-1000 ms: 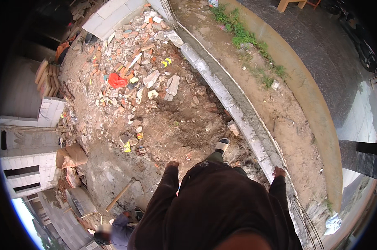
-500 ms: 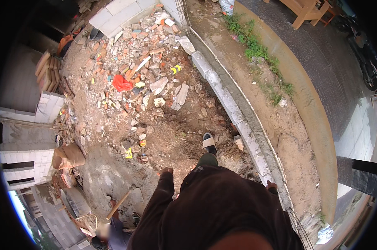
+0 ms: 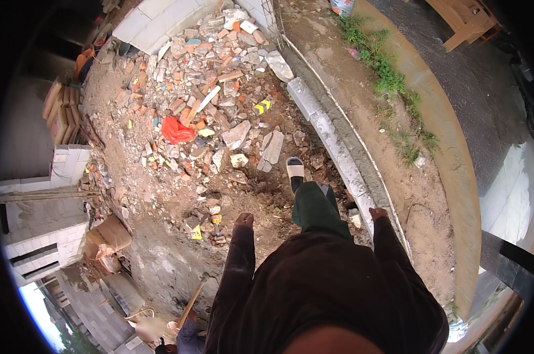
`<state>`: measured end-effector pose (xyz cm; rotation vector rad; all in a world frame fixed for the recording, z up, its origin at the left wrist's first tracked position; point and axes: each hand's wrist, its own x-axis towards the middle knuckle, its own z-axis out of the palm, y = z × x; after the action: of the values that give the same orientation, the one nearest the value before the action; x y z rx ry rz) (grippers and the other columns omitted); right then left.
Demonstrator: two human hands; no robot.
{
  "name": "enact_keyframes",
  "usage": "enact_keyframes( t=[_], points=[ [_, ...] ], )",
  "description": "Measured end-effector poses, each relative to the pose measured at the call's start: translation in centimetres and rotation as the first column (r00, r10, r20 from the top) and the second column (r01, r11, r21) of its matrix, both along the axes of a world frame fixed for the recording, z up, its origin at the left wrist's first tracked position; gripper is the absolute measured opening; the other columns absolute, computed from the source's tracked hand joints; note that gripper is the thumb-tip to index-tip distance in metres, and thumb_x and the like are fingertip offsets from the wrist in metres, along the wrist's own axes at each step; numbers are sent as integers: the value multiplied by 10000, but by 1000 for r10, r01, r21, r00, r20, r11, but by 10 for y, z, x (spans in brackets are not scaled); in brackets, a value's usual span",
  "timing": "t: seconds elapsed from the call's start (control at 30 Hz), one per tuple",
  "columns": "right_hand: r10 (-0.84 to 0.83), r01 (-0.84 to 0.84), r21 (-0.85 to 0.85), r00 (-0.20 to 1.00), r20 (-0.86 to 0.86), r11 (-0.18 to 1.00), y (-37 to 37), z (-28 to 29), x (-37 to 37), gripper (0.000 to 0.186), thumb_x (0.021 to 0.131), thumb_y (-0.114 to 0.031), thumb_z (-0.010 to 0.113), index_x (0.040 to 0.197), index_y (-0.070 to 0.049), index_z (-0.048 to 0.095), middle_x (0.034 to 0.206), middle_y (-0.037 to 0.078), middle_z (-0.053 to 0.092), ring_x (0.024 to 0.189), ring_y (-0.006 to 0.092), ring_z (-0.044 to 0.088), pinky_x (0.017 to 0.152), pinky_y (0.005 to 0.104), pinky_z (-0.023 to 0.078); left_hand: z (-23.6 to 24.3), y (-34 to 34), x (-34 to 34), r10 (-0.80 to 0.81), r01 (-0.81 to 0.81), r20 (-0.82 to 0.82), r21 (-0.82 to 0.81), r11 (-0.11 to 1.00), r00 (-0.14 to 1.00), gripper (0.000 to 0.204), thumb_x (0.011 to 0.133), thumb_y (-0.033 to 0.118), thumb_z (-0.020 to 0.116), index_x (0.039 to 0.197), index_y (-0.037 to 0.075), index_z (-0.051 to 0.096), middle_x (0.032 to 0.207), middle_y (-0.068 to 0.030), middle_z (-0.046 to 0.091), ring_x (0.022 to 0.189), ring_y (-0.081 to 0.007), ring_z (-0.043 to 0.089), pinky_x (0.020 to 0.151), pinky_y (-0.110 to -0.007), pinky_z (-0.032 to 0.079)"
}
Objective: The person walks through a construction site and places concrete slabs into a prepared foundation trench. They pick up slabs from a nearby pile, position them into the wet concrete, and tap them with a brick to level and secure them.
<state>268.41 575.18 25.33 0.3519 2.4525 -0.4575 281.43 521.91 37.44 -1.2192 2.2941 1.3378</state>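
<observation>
My left hand [image 3: 244, 219] hangs over rubble and dirt [image 3: 249, 194], its fingers curled, with nothing visible in them. My right hand [image 3: 377, 213] hangs beside the low block wall [image 3: 338, 153] and its grey mortar strip [image 3: 367, 171], fingers loosely apart, with nothing visible in them; I cannot tell whether it touches the wall. My foot in a beige slide [image 3: 295, 170] is stretched forward on the rubble, below green trousers. At the lower left a co-worker [image 3: 187, 333] is beside a long wooden-handled tool [image 3: 193, 298], partly out of sight.
Broken bricks, an orange-red plastic bag [image 3: 177, 130] and a yellow-striped piece [image 3: 262, 107] lie ahead. Block walls [image 3: 161, 23], a brown sack [image 3: 107, 236] and stacked bags [image 3: 63, 112] line the left. Rightward are weeds [image 3: 385, 76], a curved kerb [image 3: 450, 153] and a wooden bench [image 3: 462, 20].
My leg has swung forward, showing more green trouser. Both hands have risen in the picture, and the surroundings have shifted as I move along the wall. The co-worker appears lower.
</observation>
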Motion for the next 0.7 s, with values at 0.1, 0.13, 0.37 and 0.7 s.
enact_keyframes(
  t=[0.1, 0.13, 0.37, 0.7],
  points=[
    [-75, 80, -65, 994, 83, 995, -50, -18, -39, 439, 704, -442, 550, 680, -7, 605, 629, 144, 604, 589, 243, 600, 613, 370, 480, -13, -38, 10, -29, 38, 117, -84, 996, 993, 238, 774, 265, 544, 880, 64, 613, 874, -121, 625, 829, -245, 595, 719, -335, 467],
    [-3, 3, 3, 998, 64, 1000, -69, -20, -54, 444, 700, -450, 548, 718, -12, 617, 688, 156, 613, 668, 271, 601, 663, 383, 473, -22, -56, 13, -336, 428, 413, -154, 890, 847, 230, 779, 233, 517, 893, 58, 615, 905, -143, 612, 856, -258, 585, 731, -341, 462],
    [-104, 117, -213, 992, 71, 970, -231, 17, -231, 433, 699, -457, 570, 845, -55, 640, 854, 157, 621, 845, 298, 584, 759, 373, 452, -76, -134, 38, -242, 337, 660, -17, 942, 712, 304, 742, 251, 380, 755, 66, 621, 837, -181, 597, 818, -323, 574, 711, -423, 447],
    [-310, 323, -419, 945, 101, 848, -338, -39, -338, 424, 725, -415, 594, 905, -31, 603, 871, 130, 620, 847, 256, 587, 745, 348, 457, -162, -200, -252, -192, 261, 389, -133, 956, 901, 393, 735, 310, 575, 998, 19, 548, 931, -185, 596, 902, -309, 566, 802, -376, 437]
  ],
)
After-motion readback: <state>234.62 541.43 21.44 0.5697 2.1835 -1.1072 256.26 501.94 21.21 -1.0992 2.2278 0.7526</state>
